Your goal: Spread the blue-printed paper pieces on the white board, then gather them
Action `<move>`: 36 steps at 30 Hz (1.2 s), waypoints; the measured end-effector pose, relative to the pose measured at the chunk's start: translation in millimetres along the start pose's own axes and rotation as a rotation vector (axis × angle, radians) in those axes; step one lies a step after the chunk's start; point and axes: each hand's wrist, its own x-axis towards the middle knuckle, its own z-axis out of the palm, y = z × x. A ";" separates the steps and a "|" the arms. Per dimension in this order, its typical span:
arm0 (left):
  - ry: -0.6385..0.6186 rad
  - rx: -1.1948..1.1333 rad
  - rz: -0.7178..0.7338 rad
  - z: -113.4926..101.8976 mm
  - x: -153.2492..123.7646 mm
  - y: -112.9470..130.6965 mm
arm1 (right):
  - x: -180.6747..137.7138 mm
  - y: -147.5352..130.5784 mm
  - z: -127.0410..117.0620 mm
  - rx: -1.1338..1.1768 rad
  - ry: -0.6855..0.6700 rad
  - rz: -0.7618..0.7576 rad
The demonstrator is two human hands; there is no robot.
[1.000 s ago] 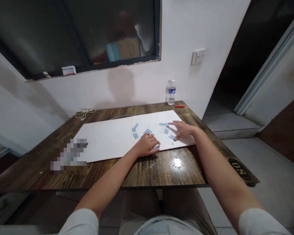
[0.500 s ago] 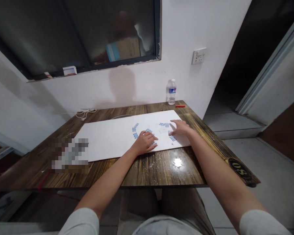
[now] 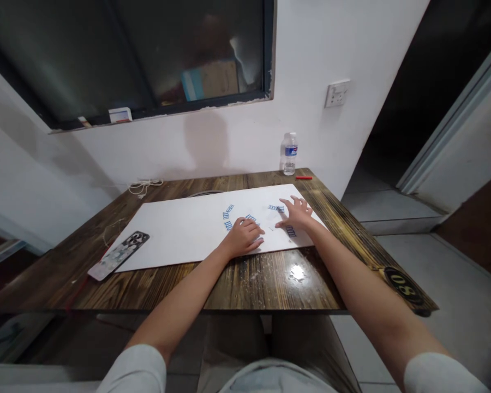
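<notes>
A white board lies flat on the wooden table, with several small groups of blue striped marks or flat pieces on it; whether drawn or loose, I cannot tell. My left hand rests on the board near its front edge, fingers apart, partly covering the middle group. To its right, my right hand is spread low over the board, thumb and fingers wide apart, with nothing visible held. One striped group shows beside its fingertips, and another lies below the palm.
A phone overlaps the board's left end. At the back of the table are a white cord, a water bottle and a red stick-like item. A round number plaque sits at the right front corner.
My right hand has shifted slightly left over the board, and its thumb and fingers have spread wider. My left hand stays in place. The view has moved slightly.
</notes>
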 end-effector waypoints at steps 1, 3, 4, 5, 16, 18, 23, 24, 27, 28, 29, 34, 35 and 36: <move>0.000 0.002 0.001 0.5 -0.2 -0.4 | 0.2 1.1 -1.1 -0.001 -0.031 0.003; 0.001 0.006 0.005 0.7 -0.4 -1.0 | 1.0 2.8 -4.0 0.011 -0.053 -0.014; 0.001 0.008 0.006 0.5 -0.5 -1.2 | 1.4 3.1 -5.5 0.029 -0.049 -0.037; 0.001 0.010 0.005 0.1 -0.7 -1.4 | 1.8 3.3 -6.8 0.048 -0.039 -0.072; -0.004 0.011 -0.015 -2.2 -2.8 -3.9 | -3.6 2.8 -6.9 -0.097 -0.043 -0.358; -0.005 0.009 -0.017 -2.1 -2.6 -3.9 | -4.1 0.6 -4.9 -0.102 -0.053 -0.377; -0.002 -0.002 -0.022 -2.2 -2.2 -3.5 | -5.2 -4.6 -8.2 -0.061 -0.057 -0.520; -0.005 -0.006 -0.027 -2.1 -2.1 -3.6 | -5.7 -5.5 -9.9 -0.040 -0.058 -0.551; -0.031 -0.024 -0.054 -1.1 -1.9 -4.2 | -6.9 -7.8 -14.0 0.010 -0.049 -0.616; -0.050 -0.031 -0.065 -0.3 -1.9 -4.7 | -7.1 -8.2 -14.5 0.020 -0.048 -0.627; -0.074 -0.039 -0.073 0.7 -2.0 -5.2 | -7.0 -8.4 -14.6 0.026 -0.047 -0.633; -0.210 -0.108 -0.069 5.6 -2.6 -7.5 | -4.6 -5.6 -12.2 -0.003 -0.024 -0.614; -0.223 -0.121 -0.068 6.1 -2.6 -7.7 | -4.2 -4.6 -12.1 -0.014 -0.020 -0.614; -0.229 -0.130 -0.069 6.3 -2.5 -7.8 | -4.0 -3.7 -12.3 -0.025 -0.017 -0.615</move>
